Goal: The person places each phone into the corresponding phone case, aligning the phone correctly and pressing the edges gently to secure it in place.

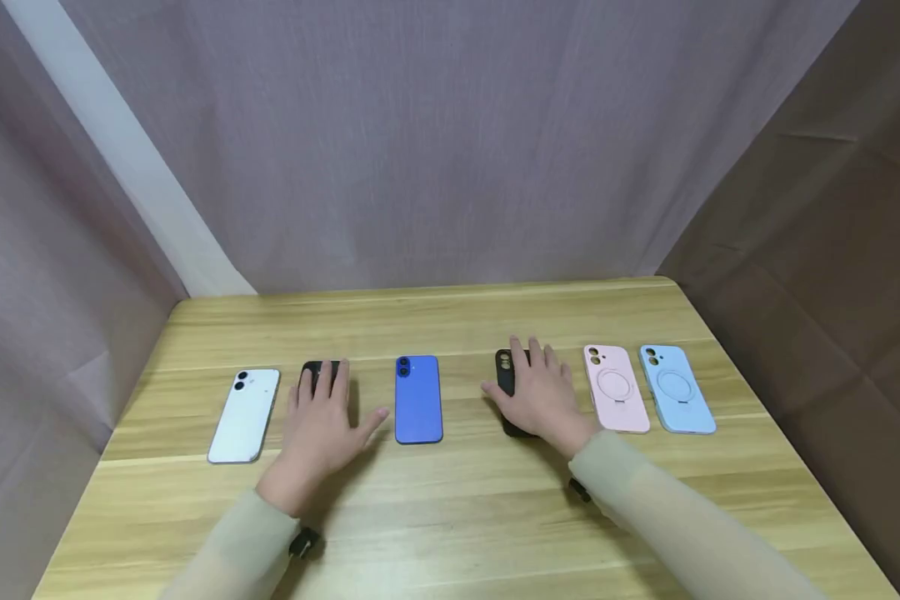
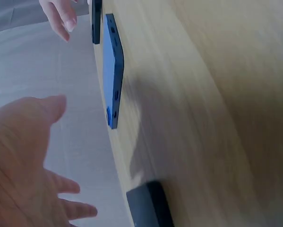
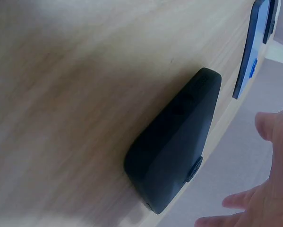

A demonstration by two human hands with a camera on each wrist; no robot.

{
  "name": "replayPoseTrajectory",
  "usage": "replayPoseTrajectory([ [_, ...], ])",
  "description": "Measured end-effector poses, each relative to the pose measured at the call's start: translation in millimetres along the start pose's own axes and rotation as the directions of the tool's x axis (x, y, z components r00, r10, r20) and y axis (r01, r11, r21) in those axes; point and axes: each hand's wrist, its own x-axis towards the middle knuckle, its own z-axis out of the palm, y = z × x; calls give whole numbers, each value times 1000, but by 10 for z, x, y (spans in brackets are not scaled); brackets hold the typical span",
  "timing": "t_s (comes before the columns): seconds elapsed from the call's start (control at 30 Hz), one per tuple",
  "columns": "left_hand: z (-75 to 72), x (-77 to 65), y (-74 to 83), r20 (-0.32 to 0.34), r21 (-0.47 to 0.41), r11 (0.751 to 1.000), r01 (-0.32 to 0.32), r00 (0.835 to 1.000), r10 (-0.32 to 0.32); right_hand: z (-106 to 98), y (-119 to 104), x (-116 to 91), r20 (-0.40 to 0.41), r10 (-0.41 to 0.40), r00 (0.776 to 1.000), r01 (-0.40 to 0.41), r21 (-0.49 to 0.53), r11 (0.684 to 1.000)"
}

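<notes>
With its fingers spread, my left hand (image 1: 322,429) hovers over a black phone (image 1: 312,366) and hides most of it. The left wrist view shows a gap between that hand (image 2: 23,161) and the black phone (image 2: 148,205). Further right, my right hand (image 1: 540,396) is held palm down over a black phone case (image 1: 505,382) with a camera cutout, covering its right part. From the right wrist, the case (image 3: 179,146) lies flat below the extended fingers. Between the hands lies a blue phone (image 1: 418,408), back side up. Neither hand grips anything.
A white phone (image 1: 243,417) lies at the left end of the row. To the right are a pink phone case (image 1: 617,408) and a light blue one (image 1: 678,408), each with a ring on its back. Curtains (image 1: 435,150) hang behind the wooden table (image 1: 450,517).
</notes>
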Motion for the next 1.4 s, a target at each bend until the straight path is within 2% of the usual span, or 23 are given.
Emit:
replayPoseTrajectory([
  [0.1,35,31,77,4,-100,995,-1,1000,1,8,19,11,15,28,999,-28,4,1000],
  [0.2,62,70,175,37,-188,982,35,999,-28,11,36,29,37,60,998,-60,-7,998],
  [0.27,78,107,244,52,-218,974,59,997,-49,8,47,47,45,87,995,-86,-12,996],
  [0.37,101,167,346,49,-224,973,53,998,-43,-7,60,71,45,124,991,-124,1,992],
  [0.5,142,236,465,56,-210,977,39,998,-28,-28,74,74,61,150,987,-151,8,989],
  [0.67,176,299,566,95,-177,983,57,995,-40,-33,63,51,84,155,984,-154,-21,988],
  [0.83,201,314,623,121,-150,986,77,991,-59,-29,59,35,98,162,982,-158,-53,986],
  [1.03,238,323,652,127,-124,991,46,991,-31,20,50,32,118,166,979,-157,-81,984],
  [1.2,264,386,666,152,-21,999,27,988,-24,60,47,40,141,173,975,-163,-81,983],
  [1.4,289,502,733,196,107,993,46,978,-66,15,70,76,154,196,968,-186,-76,980],
])
